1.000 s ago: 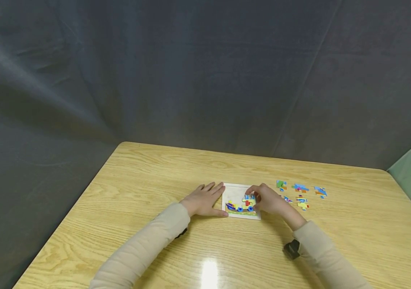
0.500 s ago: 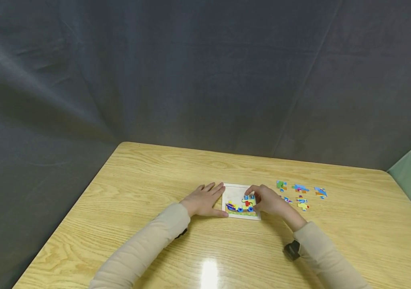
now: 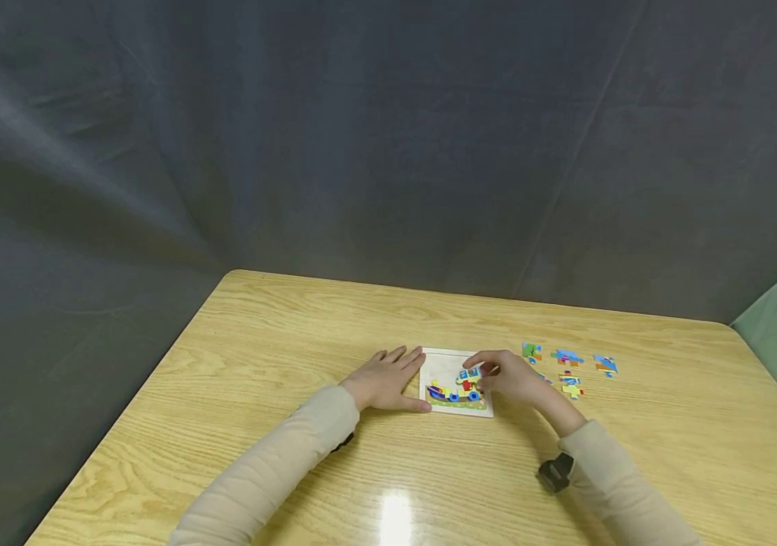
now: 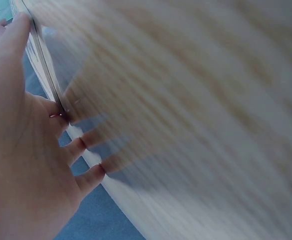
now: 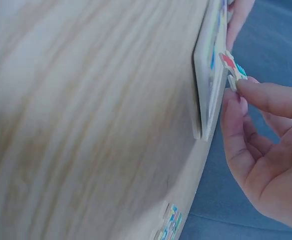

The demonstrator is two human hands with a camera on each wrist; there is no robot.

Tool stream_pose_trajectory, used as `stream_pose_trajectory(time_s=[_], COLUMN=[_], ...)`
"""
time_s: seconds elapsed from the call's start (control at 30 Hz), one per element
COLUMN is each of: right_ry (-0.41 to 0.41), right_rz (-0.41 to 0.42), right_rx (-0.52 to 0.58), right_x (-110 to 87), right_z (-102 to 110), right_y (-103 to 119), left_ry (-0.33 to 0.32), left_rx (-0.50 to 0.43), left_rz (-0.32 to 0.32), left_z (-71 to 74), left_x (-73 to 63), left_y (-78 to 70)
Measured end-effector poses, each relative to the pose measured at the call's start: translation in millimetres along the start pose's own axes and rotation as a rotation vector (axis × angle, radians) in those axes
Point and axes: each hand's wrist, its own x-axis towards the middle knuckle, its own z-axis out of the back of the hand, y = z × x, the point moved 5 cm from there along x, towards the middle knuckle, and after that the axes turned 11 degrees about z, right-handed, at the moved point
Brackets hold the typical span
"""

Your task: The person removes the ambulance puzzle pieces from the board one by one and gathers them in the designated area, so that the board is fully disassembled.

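Note:
A white-rimmed jigsaw tray (image 3: 446, 353) lies on the table, its lower part filled with puzzle pieces (image 3: 452, 396) of a colourful vehicle picture. Fingers spread, my left hand (image 3: 385, 379) rests along the tray's left edge, thumb and fingertips at its rim. At the tray's right side my right hand (image 3: 512, 378) pinches a jigsaw piece (image 3: 470, 375) with blue windows and a red patch. That jigsaw piece (image 5: 230, 64) stands tilted over the tray in the right wrist view, held between thumb and fingers. The tray's upper part shows bare white.
Several loose puzzle pieces (image 3: 568, 356) lie on the wooden table (image 3: 333, 318) to the right of the tray, some partly behind the right hand. A dark curtain (image 3: 388, 152) hangs behind the table's far edge.
The pinched jigsaw piece has turned and tilted from its straighter position over the tray. My right hand has shifted slightly to the right; the left hand stays in place.

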Motion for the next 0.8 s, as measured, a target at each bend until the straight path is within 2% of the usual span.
stream_pose_trajectory(time_s=[0.33,0.6,0.8], right_ry=[-0.053,-0.072,-0.102], right_rz=[-0.068,-0.057,-0.102], right_rx=[0.048,0.119,0.136], right_x=[-10.5,-24.5,-35.5], right_z=[17.1,36.1,48.6], right_y=[1.3,0.3,-7.2], left_ry=[-0.001,0.004,0.003], left_rx=[-0.005,-0.005,0.002], left_rz=[-0.013,-0.013,-0.012], left_z=[-0.9,0.1,-0.1], left_x=[0.2,0.5,0.8], left_y=[0.9,0.9,0.5])
